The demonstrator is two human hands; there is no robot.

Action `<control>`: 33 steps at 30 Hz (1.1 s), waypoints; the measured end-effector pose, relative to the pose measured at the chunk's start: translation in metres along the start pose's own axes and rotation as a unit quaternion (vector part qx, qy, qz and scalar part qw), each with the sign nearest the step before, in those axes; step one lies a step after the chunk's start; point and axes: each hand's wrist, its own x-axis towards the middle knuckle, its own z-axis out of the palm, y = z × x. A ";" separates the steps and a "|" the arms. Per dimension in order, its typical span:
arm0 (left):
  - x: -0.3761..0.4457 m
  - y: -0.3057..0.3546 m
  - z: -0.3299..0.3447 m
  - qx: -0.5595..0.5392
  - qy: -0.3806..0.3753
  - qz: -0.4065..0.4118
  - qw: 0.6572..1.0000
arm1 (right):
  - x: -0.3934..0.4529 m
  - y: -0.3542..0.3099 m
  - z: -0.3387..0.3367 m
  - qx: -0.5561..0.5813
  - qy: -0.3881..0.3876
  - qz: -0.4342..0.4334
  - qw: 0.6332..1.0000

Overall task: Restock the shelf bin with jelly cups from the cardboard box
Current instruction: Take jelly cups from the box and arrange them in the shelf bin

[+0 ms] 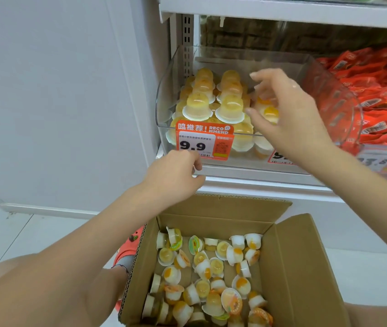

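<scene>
In the middle of the frame we see a clear plastic shelf bin (164, 100) with curved side walls, sitting on a white metal shelf (258, 178), and in its left part stand neat stacks of small translucent jelly cups with yellow fruit filling (197, 107), upside down with their white rims at the bottom. Our right hand (289, 114) reaches over the bin's front edge from the right of the frame, its fingers spread and loosely bent over a few orange-centred jelly cups (269, 112) in the bin's right part; we cannot tell whether the fingers actually hold any of them. Our left hand (176, 175) sits lower, at centre left, with its fingers curled against the front lip of the shelf just under an orange and white price tag reading 9.9 (203, 140); what it grips, if anything, we cannot tell. At the bottom centre stands an open brown cardboard box (305, 267) with loose jelly cups (211, 274) scattered over its floor. In the upper right lies a heap of red snack packets (376, 86) in the neighbouring bin. An orange clog shoe (128, 251) shows just left of the box.
</scene>
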 end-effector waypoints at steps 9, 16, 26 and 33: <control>-0.045 -0.049 0.120 0.184 -0.261 0.041 0.947 | -0.197 0.032 0.077 -0.008 -0.320 0.042 0.947; -0.043 -0.095 0.226 0.155 -0.366 -0.073 0.915 | -0.269 0.075 0.171 0.011 -0.567 0.260 0.781; -0.027 -0.118 0.320 0.125 -0.295 -0.194 0.927 | -0.323 0.062 0.233 -0.077 -0.653 0.229 0.718; -0.026 -0.126 0.345 0.068 -0.246 -0.201 0.946 | -0.330 0.065 0.245 -0.115 -0.657 0.206 0.716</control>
